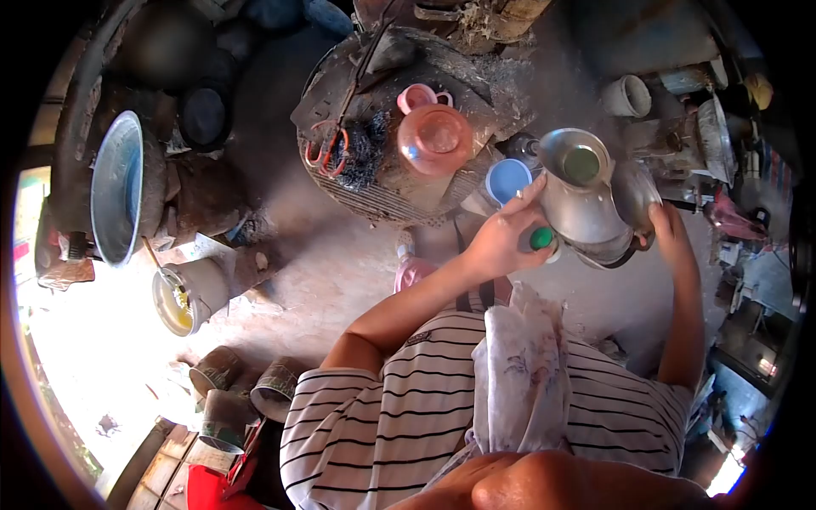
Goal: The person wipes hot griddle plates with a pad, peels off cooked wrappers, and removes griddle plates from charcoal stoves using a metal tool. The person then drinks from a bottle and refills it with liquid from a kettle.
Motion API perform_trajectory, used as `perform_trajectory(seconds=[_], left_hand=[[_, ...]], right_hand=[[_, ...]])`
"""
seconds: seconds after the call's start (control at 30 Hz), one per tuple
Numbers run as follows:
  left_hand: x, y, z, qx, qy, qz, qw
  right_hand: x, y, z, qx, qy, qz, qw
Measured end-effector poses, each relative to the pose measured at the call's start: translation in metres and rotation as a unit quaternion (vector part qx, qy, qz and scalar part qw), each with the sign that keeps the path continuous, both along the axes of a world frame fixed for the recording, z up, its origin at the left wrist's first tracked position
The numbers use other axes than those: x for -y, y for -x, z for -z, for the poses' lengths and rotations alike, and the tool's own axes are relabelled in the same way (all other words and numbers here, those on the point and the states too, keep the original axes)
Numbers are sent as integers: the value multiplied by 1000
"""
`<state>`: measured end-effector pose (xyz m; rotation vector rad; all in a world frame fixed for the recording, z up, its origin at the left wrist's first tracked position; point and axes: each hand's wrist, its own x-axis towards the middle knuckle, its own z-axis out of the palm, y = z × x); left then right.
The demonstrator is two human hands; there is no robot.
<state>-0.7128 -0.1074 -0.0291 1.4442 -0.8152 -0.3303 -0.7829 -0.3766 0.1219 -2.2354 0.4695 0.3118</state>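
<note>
My left hand (503, 236) is closed around a small container with a green top (541, 238); most of the container is hidden by the fingers. Its fingertips reach the side of a silvery metal jug (578, 208), tilted so that its wide mouth and greenish inside show. On the far side, my right hand (670, 231) grips the edge of a curved metal part (636, 200) beside the jug; whether this belongs to the jug I cannot tell. Just left of the jug sits a round blue-topped container (509, 180).
A worn round table (416, 202) bears a pinkish pot (435, 140), a dark wiry tangle (364, 153) and a red-handled tool (326, 149). At left are a large metal basin (119, 187) and a bucket (202, 285). Several old tins (225, 416) lie lower left.
</note>
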Motion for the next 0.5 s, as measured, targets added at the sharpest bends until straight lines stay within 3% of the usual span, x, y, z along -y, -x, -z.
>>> perform_trajectory(seconds=[0.1, 0.2, 0.27, 0.37, 0.43, 0.5], left_hand=[[14, 5, -1, 12, -24, -30, 999], [41, 10, -15, -46, -10, -156, 987], [79, 9, -24, 20, -73, -165, 983], [155, 29, 12, 93, -158, -106, 977], [189, 45, 35, 4, -183, -70, 981], [214, 55, 50, 33, -215, -55, 974]], right_hand=[[35, 46, 32, 31, -57, 88, 994], [82, 89, 77, 10, -128, 82, 988], [113, 120, 130, 7, -190, 69, 979], [150, 165, 202, 22, -217, 90, 972], [161, 180, 229, 48, -199, 89, 975], [170, 196, 260, 80, -222, 134, 962]])
